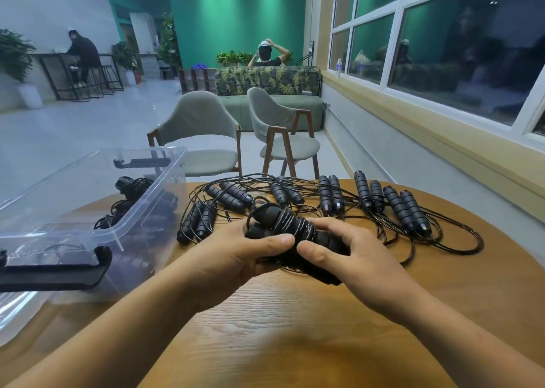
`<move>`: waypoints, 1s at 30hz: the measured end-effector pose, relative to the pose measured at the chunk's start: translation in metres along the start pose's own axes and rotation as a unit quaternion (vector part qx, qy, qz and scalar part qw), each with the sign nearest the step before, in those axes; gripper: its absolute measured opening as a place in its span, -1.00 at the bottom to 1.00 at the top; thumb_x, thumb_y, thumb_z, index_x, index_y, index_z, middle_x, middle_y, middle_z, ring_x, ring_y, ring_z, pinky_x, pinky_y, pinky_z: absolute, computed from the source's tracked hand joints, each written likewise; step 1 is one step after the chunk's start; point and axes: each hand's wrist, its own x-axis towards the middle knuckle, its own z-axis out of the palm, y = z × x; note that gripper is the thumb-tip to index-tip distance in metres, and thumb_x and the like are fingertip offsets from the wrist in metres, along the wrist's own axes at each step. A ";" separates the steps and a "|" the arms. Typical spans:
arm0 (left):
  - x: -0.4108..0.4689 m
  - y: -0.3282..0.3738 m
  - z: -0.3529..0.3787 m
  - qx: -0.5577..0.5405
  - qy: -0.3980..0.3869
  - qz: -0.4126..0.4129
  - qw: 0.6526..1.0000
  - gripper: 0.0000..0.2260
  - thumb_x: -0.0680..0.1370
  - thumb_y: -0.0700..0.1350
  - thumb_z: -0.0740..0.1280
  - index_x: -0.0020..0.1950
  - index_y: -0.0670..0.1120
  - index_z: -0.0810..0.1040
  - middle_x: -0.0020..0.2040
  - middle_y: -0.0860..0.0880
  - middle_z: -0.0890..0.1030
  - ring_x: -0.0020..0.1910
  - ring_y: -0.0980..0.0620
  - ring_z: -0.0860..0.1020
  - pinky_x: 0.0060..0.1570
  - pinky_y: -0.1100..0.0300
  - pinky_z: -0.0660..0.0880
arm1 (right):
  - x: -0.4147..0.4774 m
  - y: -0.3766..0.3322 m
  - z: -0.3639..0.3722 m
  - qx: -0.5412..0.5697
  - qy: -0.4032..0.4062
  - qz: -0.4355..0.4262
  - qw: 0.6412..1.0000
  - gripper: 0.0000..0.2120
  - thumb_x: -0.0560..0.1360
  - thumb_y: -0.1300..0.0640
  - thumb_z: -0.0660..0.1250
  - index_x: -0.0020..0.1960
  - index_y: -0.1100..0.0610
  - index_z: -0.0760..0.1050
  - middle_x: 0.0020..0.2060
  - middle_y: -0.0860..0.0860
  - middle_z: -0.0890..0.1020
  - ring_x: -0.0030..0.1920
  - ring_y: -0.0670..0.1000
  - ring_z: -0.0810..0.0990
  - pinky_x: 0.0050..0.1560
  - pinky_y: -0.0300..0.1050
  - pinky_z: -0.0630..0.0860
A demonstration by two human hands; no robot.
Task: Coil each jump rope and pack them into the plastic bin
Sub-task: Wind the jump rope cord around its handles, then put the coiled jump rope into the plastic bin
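Jump rope (pixel 290 234) front and centre: two foam handles lie side by side with the thin cord wound round their middle, and the bundle is held just above the tabletop (pixel 324 328), near its middle. The left hand (pixel 236 257) grips the left end, its fingers (pixel 274 241) curled under and the thumb pressed along the top. The right hand (pixel 359 257) holds the right end, thumb on the foam and the other fingers wrapped over the far side.

This looks like a light bundle. The ridged foam should be soft and grippy. The cord is likely the tricky part, since it looks thin, slick and springy enough to unwind if let go. The best hold is probably across the wraps, pinning the cord against the handles rather than gripping bare foam alone.

The plastic bin (pixel 97 231) stands to the left, clear-walled, with coiled ropes (pixel 129 195) already inside. Farther back, loose ropes (pixel 324 198) sprawl across the tabletop with their cords tangled, not yet coiled.
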 end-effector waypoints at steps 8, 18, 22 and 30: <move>-0.011 0.016 -0.019 0.189 0.021 -0.010 0.982 -0.62 0.50 -0.03 0.55 0.32 0.02 0.65 0.24 -0.06 0.70 0.29 -0.04 0.62 0.44 -0.16 0.41 | -0.003 0.000 0.003 -0.069 0.020 -0.060 0.996 -0.48 0.47 -0.35 0.51 0.38 -0.26 0.57 0.13 -0.32 0.67 0.15 -0.17 0.68 0.08 -0.21 0.65; -0.027 0.042 -0.040 0.224 0.109 -0.003 0.969 -0.48 0.38 -0.08 0.67 0.29 0.13 0.63 0.18 0.00 0.72 0.20 0.03 0.67 0.39 -0.11 0.48 | 0.016 -0.026 0.013 -0.111 0.018 -0.109 0.988 -0.50 0.47 -0.30 0.48 0.39 -0.29 0.56 0.16 -0.39 0.64 0.17 -0.23 0.64 0.09 -0.27 0.62; -0.045 0.069 -0.071 0.248 0.149 0.003 0.957 -0.27 0.30 0.00 0.72 0.38 0.29 0.50 0.23 -0.03 0.68 0.19 -0.01 0.69 0.35 -0.09 0.54 | 0.050 -0.056 0.028 -0.112 -0.030 -0.133 0.984 -0.57 0.52 -0.21 0.50 0.37 -0.28 0.55 0.09 -0.37 0.66 0.10 -0.25 0.66 0.04 -0.29 0.63; -0.076 0.124 -0.159 0.224 0.208 -0.003 0.952 -0.56 0.44 0.01 0.54 0.31 0.04 0.61 0.20 -0.21 0.68 0.12 -0.15 0.72 0.20 -0.06 0.62 | 0.142 -0.118 0.088 -0.145 -0.086 -0.210 0.963 -0.67 0.60 -0.17 0.46 0.30 -0.08 0.63 -0.05 -0.17 0.69 -0.03 -0.13 0.66 -0.01 -0.05 0.67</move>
